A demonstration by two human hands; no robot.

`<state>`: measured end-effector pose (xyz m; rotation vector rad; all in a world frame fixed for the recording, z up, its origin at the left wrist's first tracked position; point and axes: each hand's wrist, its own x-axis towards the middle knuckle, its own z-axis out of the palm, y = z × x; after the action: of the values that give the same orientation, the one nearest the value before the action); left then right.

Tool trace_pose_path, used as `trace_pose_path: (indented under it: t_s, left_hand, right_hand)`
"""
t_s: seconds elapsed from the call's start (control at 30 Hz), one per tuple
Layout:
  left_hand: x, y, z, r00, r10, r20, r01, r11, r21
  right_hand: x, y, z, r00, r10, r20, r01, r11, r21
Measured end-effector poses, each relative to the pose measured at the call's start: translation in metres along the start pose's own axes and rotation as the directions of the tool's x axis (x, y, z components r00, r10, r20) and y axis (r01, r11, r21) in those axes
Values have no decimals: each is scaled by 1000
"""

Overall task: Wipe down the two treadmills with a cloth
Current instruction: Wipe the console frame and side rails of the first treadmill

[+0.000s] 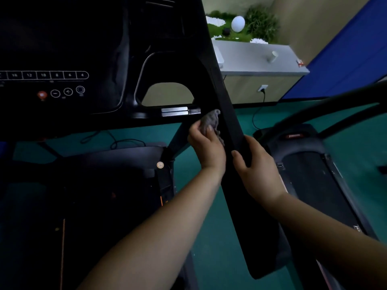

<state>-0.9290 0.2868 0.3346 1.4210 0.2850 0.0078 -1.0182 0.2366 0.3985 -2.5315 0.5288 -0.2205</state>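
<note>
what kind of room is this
Probably a small gym or fitness room in an office-like building: a black treadmill console with numbered speed buttons, a second dark treadmill with a worn belt beside it on teal flooring, and a pale cabinet topped with artificial greenery.

Two treadmills here, the near treadmill (pixel 100 185) and the far treadmill (pixel 314 174); one grey cloth (pixel 211 122) (bunched up); two hands, left hand (pixel 207 147) and right hand (pixel 255 170).
</note>
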Motion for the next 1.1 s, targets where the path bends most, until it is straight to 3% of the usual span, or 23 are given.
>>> trace_pose_path:
  t_s: [0.1, 0.23, 0.47, 0.6, 0.73, 0.83, 0.9, 0.97, 1.03, 1.1]
  left_hand:
    - [-9, -8, -1, 998, -48, -44, 49, 999, 19]
    - [-56, -22, -20, 998, -57, 37, 55, 998, 40]
    - [23, -9, 1, 994, -99, 34, 98, 995, 24]
    - [8, -16, -17, 981, -103, 164, 93, 993, 70]
    - [-16, -18, -68, 927, -130, 353, 72, 982, 174]
    - [0, 9, -108, 965, 161, 209, -211, 946, 246]
    - [26, 33, -130, 883, 446, 144, -468, 822, 323]
    - [63, 48, -146, 756, 595, 273, -641, 588, 493]
    - [100, 44, -156, 658, 558, 505, -701, 211, 681]
    - [125, 25, -164, 575, 465, 673, -736, -66, 674]
  right_hand:
    - [0, 2, 1, 1000, -10, 9, 10, 1000, 9]
    - [1, 5, 2, 999, -25, 20, 24, 999, 44]
    - [1, 8, 5, 999, -34, -5, 34, 998, 60]
    - [4, 5, 6, 1000, 5, -11, -4, 997, 71]
    - [8, -1, 8, 999, 44, 24, -44, 999, 15]
    - [23, -11, 10, 998, 45, 43, -43, 998, -36]
    - [40, -19, 11, 998, 35, 44, -33, 999, -42]
    - [58, -27, 13, 998, 35, 43, -33, 998, -44]
    - [72, -32, 16, 997, 51, 49, -50, 998, -31]
    - [79, -35, 19, 997, 64, 44, -63, 998, -14]
